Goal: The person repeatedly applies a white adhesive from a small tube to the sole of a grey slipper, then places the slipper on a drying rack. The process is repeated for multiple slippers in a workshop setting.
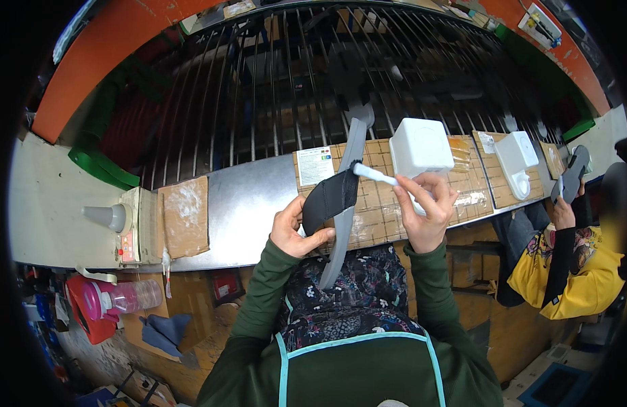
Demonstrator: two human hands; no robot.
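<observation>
My left hand (296, 227) is closed around a slide sandal with a grey sole (338, 247) and a wide black strap (331, 198). The sandal is held on edge, its sole turned to the right. Between the fingertips of my right hand (427, 207) is a brush (374, 174) with a white handle. Its dark tip meets the sandal where the strap joins the sole. A white plastic container (422, 147) stands on the cardboard just beyond my right hand.
Beyond the bench (249, 197) runs a rack of metal bars (259, 102), with another grey sandal (359, 114) on it. At right, a co-worker in yellow (578, 268) holds a grey sole (572, 173) near a second white container (515, 163). A pink bottle (127, 298) hangs left below the bench.
</observation>
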